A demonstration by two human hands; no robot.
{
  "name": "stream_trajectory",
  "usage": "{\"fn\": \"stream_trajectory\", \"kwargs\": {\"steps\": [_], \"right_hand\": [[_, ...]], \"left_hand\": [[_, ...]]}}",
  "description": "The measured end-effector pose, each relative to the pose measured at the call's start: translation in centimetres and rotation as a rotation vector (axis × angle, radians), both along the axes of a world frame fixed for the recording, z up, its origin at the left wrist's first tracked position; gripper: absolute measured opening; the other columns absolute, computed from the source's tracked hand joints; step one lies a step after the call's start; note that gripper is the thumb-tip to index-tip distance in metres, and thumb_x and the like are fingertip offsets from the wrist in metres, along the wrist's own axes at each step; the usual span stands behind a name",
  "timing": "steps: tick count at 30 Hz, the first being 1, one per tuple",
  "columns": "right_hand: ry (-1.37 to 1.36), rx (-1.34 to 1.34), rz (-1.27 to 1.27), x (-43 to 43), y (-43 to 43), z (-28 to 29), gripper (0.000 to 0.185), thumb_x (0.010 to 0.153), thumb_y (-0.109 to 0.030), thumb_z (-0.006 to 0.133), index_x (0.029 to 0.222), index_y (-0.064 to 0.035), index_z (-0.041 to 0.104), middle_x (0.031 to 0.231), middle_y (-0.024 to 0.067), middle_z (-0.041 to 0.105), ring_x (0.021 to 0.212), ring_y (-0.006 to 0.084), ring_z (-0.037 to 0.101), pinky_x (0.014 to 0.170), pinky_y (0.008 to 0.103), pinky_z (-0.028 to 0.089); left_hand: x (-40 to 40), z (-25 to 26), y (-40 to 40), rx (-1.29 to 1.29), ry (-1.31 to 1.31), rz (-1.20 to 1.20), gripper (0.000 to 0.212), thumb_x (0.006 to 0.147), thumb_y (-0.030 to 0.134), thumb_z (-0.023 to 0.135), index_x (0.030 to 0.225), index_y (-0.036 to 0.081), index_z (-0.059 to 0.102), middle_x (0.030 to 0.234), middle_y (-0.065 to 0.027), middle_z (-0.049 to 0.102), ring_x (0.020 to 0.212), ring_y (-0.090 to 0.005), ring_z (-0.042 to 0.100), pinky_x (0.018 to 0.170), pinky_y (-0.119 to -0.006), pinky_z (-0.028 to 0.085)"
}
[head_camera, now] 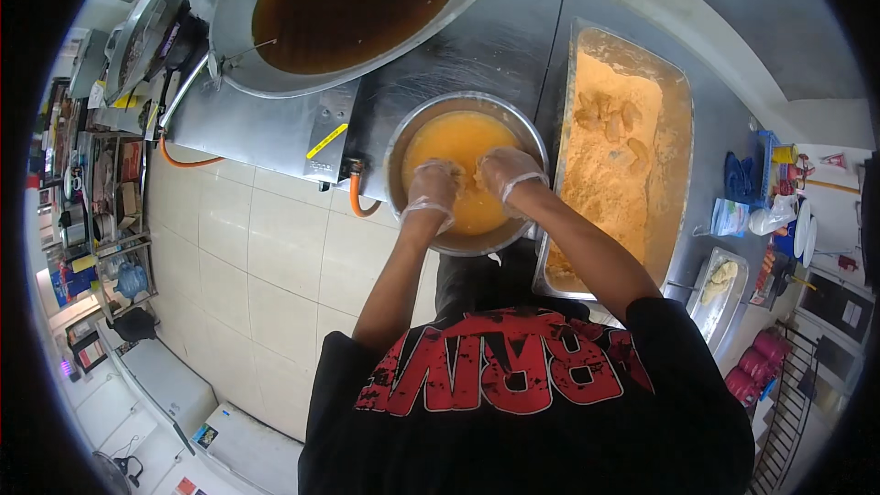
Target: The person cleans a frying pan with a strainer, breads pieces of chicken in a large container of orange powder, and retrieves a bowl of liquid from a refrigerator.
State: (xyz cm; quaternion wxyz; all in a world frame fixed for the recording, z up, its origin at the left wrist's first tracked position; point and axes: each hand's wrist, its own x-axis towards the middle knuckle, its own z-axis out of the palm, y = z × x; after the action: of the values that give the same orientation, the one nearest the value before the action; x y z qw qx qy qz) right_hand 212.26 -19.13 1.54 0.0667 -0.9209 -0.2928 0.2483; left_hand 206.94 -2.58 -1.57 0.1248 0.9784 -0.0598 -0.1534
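Observation:
A round steel bowl (468,245) holds a cloudy orange-yellow liquid (474,127). Both of my hands wear clear plastic gloves and dip into it, a short distance apart. My left hand (433,185) is at the bowl's left side with its fingers curled down. My right hand (507,168) reaches in from the right, fingertips at the surface. Pale lumps show by the fingers, but the liquid and gloves hide whether either hand grips them. Right of the bowl lies a long metal tray (677,151) of orange breading powder (605,199), with several coated pieces (619,117) on top.
A large metal wok (230,27) of dark brown liquid (350,7) sits over a Rinnai gas stove (323,144) at upper left. An orange gas hose (355,196) hangs near the bowl. A small metal tray (739,289) with pale food stands at far right.

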Motion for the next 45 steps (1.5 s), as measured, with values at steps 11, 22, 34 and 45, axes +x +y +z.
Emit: {"fn": "stream_trajectory", "kwargs": {"steps": [11, 22, 34, 45], "right_hand": [[-0.119, -0.147, 0.055, -0.3, 0.4, -3.3, 0.017, 0.078, -0.008, 0.056, 0.089, 0.0001, 0.066, 0.096, 0.0179, 0.063, 0.09, 0.0309, 0.063, 0.076, 0.0378, 0.053], [-0.136, 0.013, 0.071, 0.0, -0.1, 0.6, 0.022, 0.071, -0.02, 0.062, 0.08, -0.0002, 0.067, 0.085, 0.0184, 0.065, 0.085, 0.031, 0.063, 0.077, 0.0356, 0.05], [-0.221, -0.064, -0.04, -1.9, -2.1, 5.4, 0.013, 0.075, -0.013, 0.057, 0.08, -0.0088, 0.069, 0.085, 0.0126, 0.065, 0.089, 0.0278, 0.061, 0.077, 0.0355, 0.049], [-0.235, 0.665, -0.465, -4.2, -4.5, 5.4, 0.016, 0.073, -0.017, 0.063, 0.084, -0.0048, 0.064, 0.085, 0.0173, 0.063, 0.083, 0.03, 0.061, 0.073, 0.0373, 0.048]], "left_hand": [[0.1, -1.8, 0.9, 0.033, -0.079, -0.188, 0.017, 0.076, 0.018, 0.056, 0.084, 0.008, 0.068, 0.086, -0.0147, 0.065, 0.086, -0.0276, 0.063, 0.076, -0.038, 0.049], [0.9, 3.7, 1.1, -0.007, -0.013, -0.217, 0.024, 0.076, 0.03, 0.057, 0.082, 0.01, 0.068, 0.083, -0.0123, 0.066, 0.084, -0.0277, 0.061, 0.076, -0.041, 0.047], [-1.4, 6.8, 0.7, -0.219, -0.26, -0.021, 0.024, 0.076, 0.029, 0.056, 0.085, 0.01, 0.067, 0.085, -0.01, 0.066, 0.083, -0.0265, 0.061, 0.078, -0.038, 0.045], [-1.6, 11.8, -3.2, -0.297, -0.26, 0.031, 0.023, 0.074, 0.027, 0.061, 0.085, 0.009, 0.069, 0.085, -0.012, 0.066, 0.079, -0.0276, 0.061, 0.08, -0.04, 0.045]]}}
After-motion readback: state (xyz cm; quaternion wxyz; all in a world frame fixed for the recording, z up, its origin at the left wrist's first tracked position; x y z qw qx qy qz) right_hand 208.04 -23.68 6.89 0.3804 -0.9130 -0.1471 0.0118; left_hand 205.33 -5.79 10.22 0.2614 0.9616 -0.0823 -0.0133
